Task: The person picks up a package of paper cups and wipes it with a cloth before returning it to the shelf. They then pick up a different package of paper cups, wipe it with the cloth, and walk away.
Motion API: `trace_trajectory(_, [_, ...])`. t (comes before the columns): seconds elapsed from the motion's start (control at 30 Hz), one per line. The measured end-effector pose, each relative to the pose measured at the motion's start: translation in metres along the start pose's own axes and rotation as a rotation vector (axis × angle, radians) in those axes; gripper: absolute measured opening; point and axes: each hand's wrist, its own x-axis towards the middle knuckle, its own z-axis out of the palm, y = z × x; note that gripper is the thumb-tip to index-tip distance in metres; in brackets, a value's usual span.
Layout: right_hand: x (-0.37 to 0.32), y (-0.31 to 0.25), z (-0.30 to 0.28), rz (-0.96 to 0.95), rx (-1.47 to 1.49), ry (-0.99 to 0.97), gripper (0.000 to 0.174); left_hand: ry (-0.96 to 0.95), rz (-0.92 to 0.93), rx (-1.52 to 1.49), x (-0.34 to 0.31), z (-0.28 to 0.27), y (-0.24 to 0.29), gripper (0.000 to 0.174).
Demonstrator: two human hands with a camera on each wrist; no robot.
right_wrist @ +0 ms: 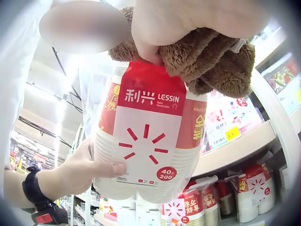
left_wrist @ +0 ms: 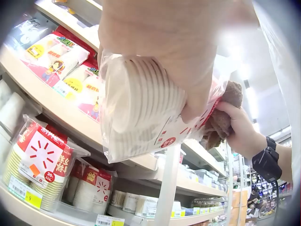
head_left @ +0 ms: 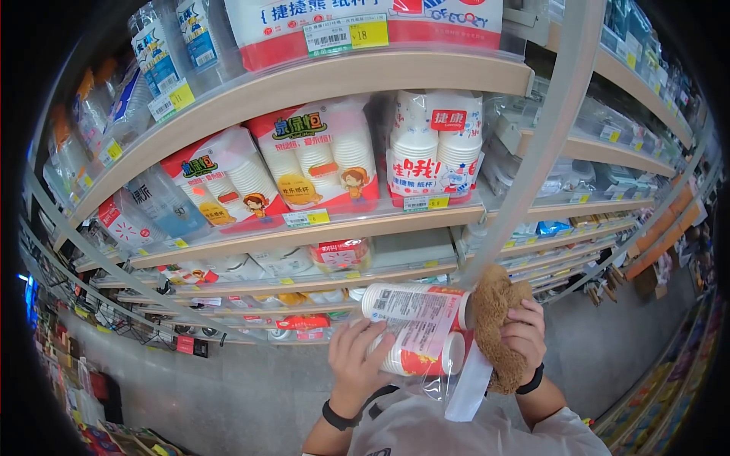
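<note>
A clear-wrapped pack of white paper cups (head_left: 414,328) with red and white printing is held in front of the body. My left hand (head_left: 355,359) grips the pack from its left side; in the right wrist view the thumb (right_wrist: 110,168) lies across the label. A brown fuzzy cloth (head_left: 498,368) is bunched in my right hand (head_left: 526,334), whose fingers curl round it. The cloth lies against the red top end of the pack (right_wrist: 153,84). Below the cloth hangs a white strip (head_left: 469,384).
Shelves full of wrapped cup packs (head_left: 319,156) rise ahead, with price tags (head_left: 369,33) along their edges. A pale upright post (head_left: 544,144) stands close beyond the right hand. More cup packs (left_wrist: 42,160) sit on a lower shelf. Grey floor (head_left: 205,387) shows beneath.
</note>
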Motion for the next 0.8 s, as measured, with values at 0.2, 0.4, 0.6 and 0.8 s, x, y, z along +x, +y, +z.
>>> trace_trajectory(0.2, [0.004,0.003,-0.005,-0.012,0.023,-0.011,0.013,0.057,0.020,0.019,0.000,0.005,0.001,0.041])
trace_trajectory(0.4, [0.003,0.003,-0.008,0.011,0.024,-0.035,0.014,0.047,0.002,-0.026,-0.001,0.008,-0.001,0.040])
trace_trajectory(0.6, [0.003,0.012,-0.001,0.018,0.057,0.040,0.022,0.008,-0.013,-0.046,-0.007,0.011,-0.009,0.049])
trace_trajectory(0.8, [-0.059,0.054,-0.017,0.536,0.171,0.262,0.053,0.121,-0.213,-0.209,-0.024,0.017,-0.026,0.068])
